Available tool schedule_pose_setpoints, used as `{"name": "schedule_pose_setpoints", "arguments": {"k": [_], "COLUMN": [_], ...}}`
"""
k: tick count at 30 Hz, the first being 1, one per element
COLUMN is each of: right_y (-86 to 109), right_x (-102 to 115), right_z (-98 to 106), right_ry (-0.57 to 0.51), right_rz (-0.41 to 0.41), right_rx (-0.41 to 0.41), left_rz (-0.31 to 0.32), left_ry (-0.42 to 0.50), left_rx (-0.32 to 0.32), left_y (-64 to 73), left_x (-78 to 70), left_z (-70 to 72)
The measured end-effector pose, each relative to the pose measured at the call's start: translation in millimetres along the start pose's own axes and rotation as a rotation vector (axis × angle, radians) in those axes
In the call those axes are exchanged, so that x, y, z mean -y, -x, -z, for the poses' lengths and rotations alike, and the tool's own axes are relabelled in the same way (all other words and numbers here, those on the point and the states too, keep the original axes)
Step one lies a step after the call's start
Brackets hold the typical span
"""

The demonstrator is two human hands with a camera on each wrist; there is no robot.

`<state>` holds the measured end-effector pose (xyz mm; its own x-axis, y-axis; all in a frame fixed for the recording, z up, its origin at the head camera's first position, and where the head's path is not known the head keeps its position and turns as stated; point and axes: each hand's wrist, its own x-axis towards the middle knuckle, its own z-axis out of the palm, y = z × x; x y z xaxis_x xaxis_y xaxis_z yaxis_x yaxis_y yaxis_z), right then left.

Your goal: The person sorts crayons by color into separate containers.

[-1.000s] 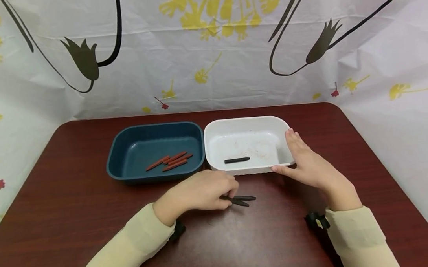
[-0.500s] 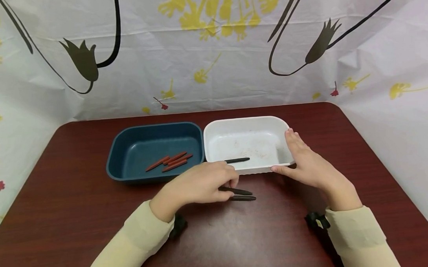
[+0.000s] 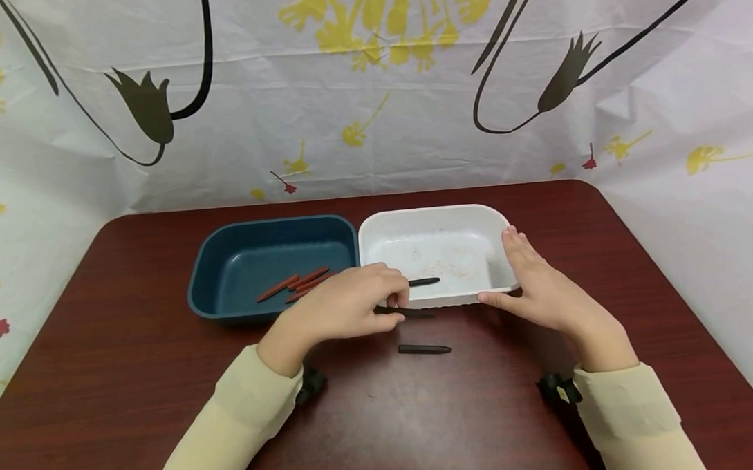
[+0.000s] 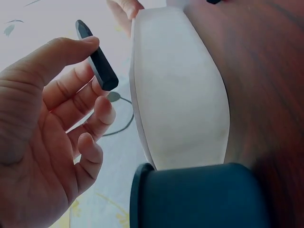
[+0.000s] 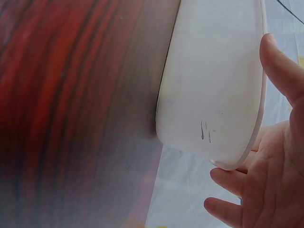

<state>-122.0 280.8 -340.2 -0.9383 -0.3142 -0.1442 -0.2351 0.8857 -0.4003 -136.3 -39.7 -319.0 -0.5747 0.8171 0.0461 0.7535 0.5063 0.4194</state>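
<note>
Between thumb and fingertips my left hand (image 3: 341, 302) pinches a black crayon (image 4: 99, 64), with its tapered end showing past the fingers. It hovers at the front wall of the white tray (image 3: 433, 302). Inside that tray lies another black crayon (image 3: 424, 282), partly covered by the hand. One more black crayon (image 3: 424, 349) rests on the table in front. My right hand (image 3: 549, 298) touches the white tray's near right corner, its thumb at the front rim and its straight fingers along the right side.
A dark blue tray (image 3: 201, 303) stands against the white one's left side. Several reddish-brown crayons (image 3: 277, 288) lie in it, some hidden by my left hand. The dark red wooden table (image 3: 107, 355) backs onto a patterned white cloth (image 3: 242, 129).
My left hand has lifted one black crayon off the table and carried it up towards the white tray, leaving one crayon behind. The right hand has stayed in place.
</note>
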Motion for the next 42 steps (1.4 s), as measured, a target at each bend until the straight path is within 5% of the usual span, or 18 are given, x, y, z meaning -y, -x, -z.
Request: {"name": "schedule_pose_setpoints", "arguments": {"k": [29, 42], "right_y": [-0.7, -2.1], "right_x": [-0.7, -0.5], "right_z": [-1.6, -2.1], "right_ry": [-0.003, -0.016], "right_rz": [0.013, 0.022], "right_rx": [-0.006, -0.010], "left_rz": [0.044, 0.195], "left_ry": [0.094, 0.044], "left_rx": [-0.168, -0.182], "left_y": [-21.5, -29.1], "left_x": [41.8, 47.6], "left_z": [6.2, 1.7]}}
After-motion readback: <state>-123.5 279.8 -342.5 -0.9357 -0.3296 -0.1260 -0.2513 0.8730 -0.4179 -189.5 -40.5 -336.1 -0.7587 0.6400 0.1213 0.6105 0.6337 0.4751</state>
